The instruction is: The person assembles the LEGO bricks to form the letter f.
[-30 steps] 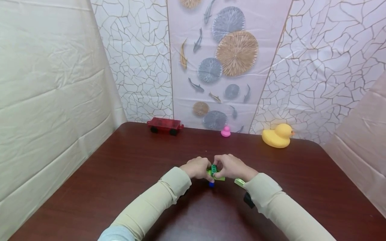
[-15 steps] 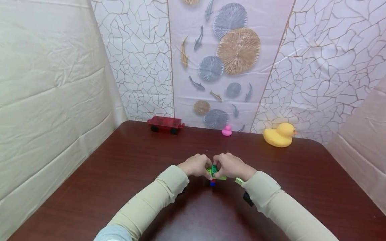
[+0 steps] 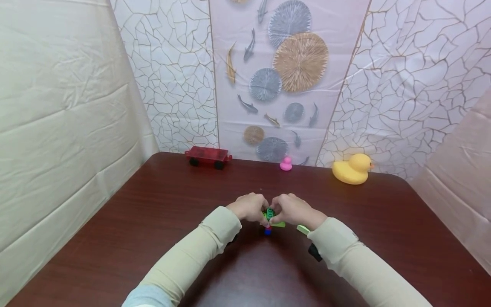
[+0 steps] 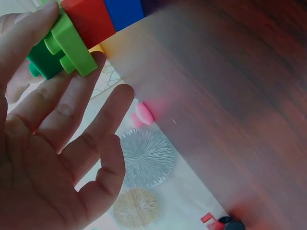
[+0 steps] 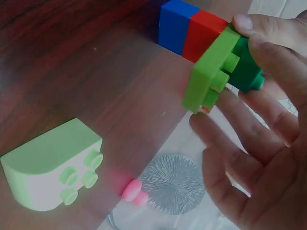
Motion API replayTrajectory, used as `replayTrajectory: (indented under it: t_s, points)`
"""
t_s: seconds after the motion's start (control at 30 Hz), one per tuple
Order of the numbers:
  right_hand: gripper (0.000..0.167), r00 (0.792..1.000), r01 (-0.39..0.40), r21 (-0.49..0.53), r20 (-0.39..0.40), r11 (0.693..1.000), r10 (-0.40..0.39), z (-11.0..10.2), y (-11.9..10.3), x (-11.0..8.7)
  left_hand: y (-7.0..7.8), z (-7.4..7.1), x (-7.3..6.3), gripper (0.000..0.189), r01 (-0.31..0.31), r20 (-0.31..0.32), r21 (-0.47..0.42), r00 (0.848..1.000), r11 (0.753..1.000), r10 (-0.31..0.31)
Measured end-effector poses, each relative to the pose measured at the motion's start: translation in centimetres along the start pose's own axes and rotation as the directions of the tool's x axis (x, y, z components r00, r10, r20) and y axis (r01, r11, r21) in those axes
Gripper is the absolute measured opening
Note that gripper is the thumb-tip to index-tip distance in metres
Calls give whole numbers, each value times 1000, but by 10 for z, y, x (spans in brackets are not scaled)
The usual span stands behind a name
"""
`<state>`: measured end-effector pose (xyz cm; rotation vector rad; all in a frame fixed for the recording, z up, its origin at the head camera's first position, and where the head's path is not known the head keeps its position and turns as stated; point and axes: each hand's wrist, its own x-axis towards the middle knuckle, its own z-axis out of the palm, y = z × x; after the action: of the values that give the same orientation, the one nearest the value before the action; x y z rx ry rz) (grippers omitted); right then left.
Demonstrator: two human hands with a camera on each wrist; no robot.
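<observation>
Two hands pinching one brick stack at the centre

Just below the centre of the head view, the left hand and the right hand are facing each other, both pinching the brick stack between thumb and fingers. The lower fingers of each are spreading loosely in the wrist views.

The stack is standing upright in their grip, four plain, smooth colours joining end to end. A blue brick is forming the bottom, a red brick is sitting on it, a longer lime brick is lying across that, and a dark green brick is capping the middle. The lime one is jutting out on both sides, its round studs showing. Whether the blue end is touching the worktop, one cannot tell.

Just beside the right wrist, a pale green brick with one curved end is lying on its side, studs pointing to the lower right of the right wrist view.

Farther off, along the back edge, a translucent-looking red wagon with a flat deck and black wheels is standing upper left of centre, a small pink duck is sitting right of it, and a bigger yellow duck is resting farther right. Behind them, a patterned cloth is hanging.
</observation>
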<state>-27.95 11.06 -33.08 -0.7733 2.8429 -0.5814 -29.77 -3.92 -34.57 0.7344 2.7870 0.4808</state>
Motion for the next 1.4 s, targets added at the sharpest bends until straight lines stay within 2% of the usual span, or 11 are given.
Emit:
replayTrajectory:
  t_s: [0.13,0.23,0.3,0.43,0.6,0.87,1.17,1.4]
  points:
    - [34,1000,6,-72,4,997,-5,-7,8,-6,3,0,1,29,14,2,35,1000,999,-14]
    - [39,999,-41,-116,-10,992,40,-13,20,-12,5,0,1,30,34,-1,52,999,998,-34]
    - [38,995,-97,-131,-16,987,96,-15,29,-16,6,0,1,31,50,-6,58,999,997,-50]
    - [30,987,-158,-192,-14,969,159,-16,44,-25,8,-1,1,31,63,-13,65,998,996,-62]
    - [17,980,-195,-231,0,953,200,-11,53,-35,8,-2,-1,29,65,-2,65,998,996,-65]
    - [24,973,-224,-252,-3,941,231,-3,59,-40,9,-2,-2,32,77,-4,55,997,995,-77]
    - [21,978,-204,-257,-7,944,210,3,65,-35,9,-3,-3,31,87,-6,39,996,995,-87]
    - [33,991,-117,-258,-96,959,95,-4,54,-31,10,-3,-4,30,84,-7,35,996,996,-84]
